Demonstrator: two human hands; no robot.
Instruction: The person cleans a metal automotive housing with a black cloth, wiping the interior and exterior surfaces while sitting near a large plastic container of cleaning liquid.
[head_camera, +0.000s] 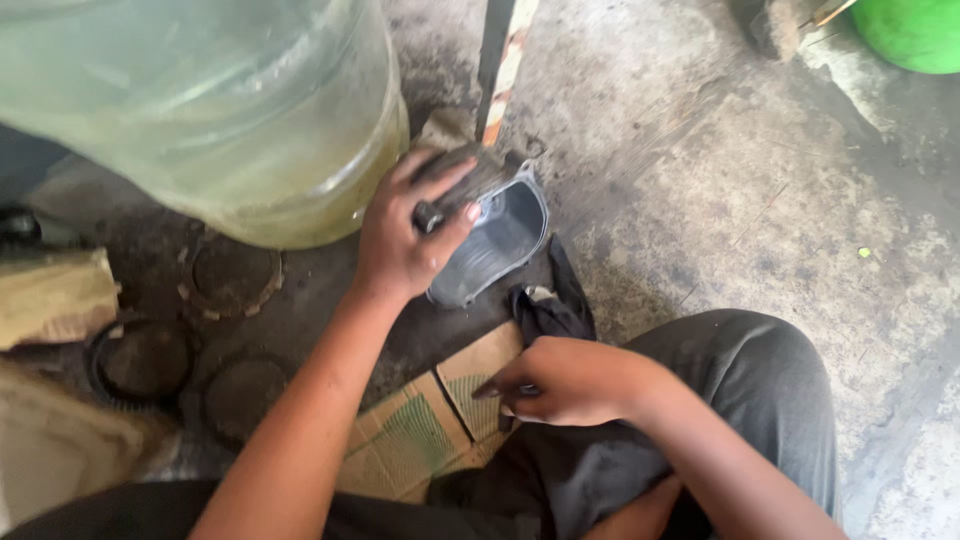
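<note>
My left hand (405, 235) grips a grey metal engine cover (500, 235) by its edge, holding it tilted so its hollow inside faces right. It hangs just off the floor beside a large clear water jug (200, 110). My right hand (565, 380) rests lower down on a flattened cardboard piece (420, 435), fingers curled; a small dark object may be pinched in them, but I cannot tell. A black rag (550, 305) lies between the two hands.
Round clutch plates and rings (232, 280) lie on the dirty concrete floor at the left. A metal post (500, 60) stands behind the cover. A green tub (915, 30) sits at the top right. My grey trouser leg (750, 390) fills the lower right.
</note>
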